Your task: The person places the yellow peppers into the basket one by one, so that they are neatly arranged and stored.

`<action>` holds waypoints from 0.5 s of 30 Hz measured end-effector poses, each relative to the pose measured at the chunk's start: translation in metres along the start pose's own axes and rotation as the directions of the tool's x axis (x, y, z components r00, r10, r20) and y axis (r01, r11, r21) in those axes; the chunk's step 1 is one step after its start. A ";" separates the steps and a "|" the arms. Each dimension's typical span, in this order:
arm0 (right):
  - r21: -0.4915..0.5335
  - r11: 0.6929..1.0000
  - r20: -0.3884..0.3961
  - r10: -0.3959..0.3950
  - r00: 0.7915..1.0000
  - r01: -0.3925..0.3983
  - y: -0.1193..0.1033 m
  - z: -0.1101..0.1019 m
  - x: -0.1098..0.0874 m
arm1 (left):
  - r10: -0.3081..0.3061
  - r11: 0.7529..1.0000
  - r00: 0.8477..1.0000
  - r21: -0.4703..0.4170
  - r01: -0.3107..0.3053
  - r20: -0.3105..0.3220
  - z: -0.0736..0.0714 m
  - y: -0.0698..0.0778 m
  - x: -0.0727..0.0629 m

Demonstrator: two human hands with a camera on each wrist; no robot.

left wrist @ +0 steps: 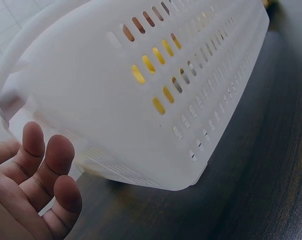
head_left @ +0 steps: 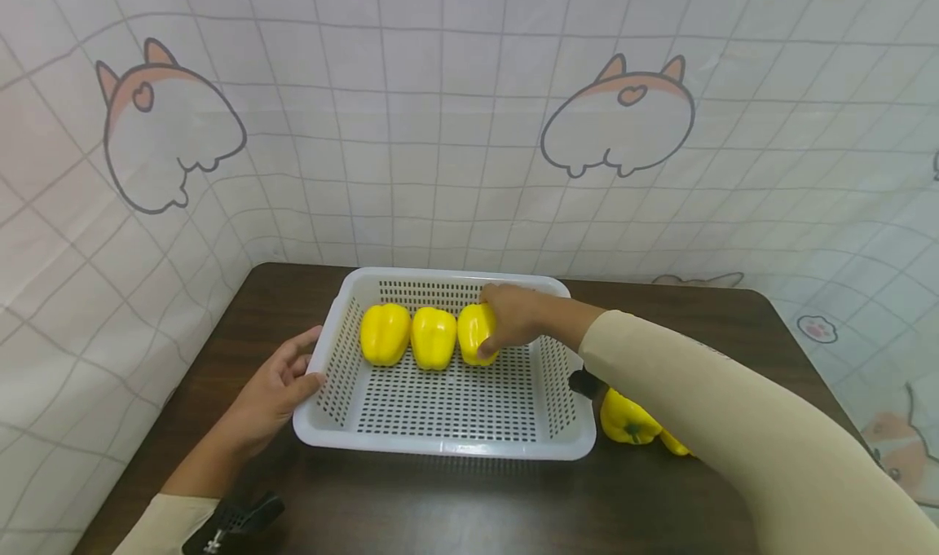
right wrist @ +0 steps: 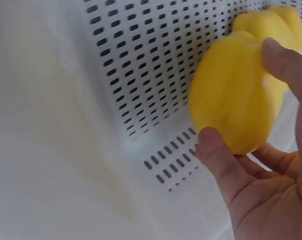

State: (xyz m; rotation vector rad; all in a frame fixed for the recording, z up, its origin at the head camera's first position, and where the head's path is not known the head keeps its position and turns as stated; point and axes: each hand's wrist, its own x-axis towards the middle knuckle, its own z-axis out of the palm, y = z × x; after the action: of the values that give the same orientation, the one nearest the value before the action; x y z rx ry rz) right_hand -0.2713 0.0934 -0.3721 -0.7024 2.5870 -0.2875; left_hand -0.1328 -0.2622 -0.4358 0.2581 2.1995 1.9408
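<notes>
A white perforated plastic basket stands on the table with three yellow bell peppers in a row inside, toward its back. My right hand grips the rightmost bell pepper; in the right wrist view the thumb and fingers lie around this bell pepper. The middle bell pepper and the left bell pepper sit beside it. At the basket's left end my left hand holds the rim, its fingers curled along the outer wall in the left wrist view.
Right of the basket, partly behind the right forearm, lie a yellow bell pepper and part of another yellow piece. The dark wooden table meets a white grid-patterned curtain at the back and sides.
</notes>
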 end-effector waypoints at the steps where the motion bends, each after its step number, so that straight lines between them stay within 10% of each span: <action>1: -0.003 1.000 0.000 0.004 1.000 -0.004 0.000 0.001 0.000 | 0.000 1.000 1.000 -0.002 0.000 0.000 0.000 0.000 0.000; 15: -0.028 0.999 0.006 0.016 1.000 -0.016 -0.004 0.005 -0.002 | 0.001 1.000 1.000 -0.001 -0.001 -0.005 0.002 0.001 -0.002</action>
State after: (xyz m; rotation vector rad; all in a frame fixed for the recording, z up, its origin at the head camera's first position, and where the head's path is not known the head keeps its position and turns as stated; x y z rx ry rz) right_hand -0.2659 0.0902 -0.3747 -0.6915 2.5942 -0.2444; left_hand -0.1307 -0.2607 -0.4354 0.2543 2.2024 1.9451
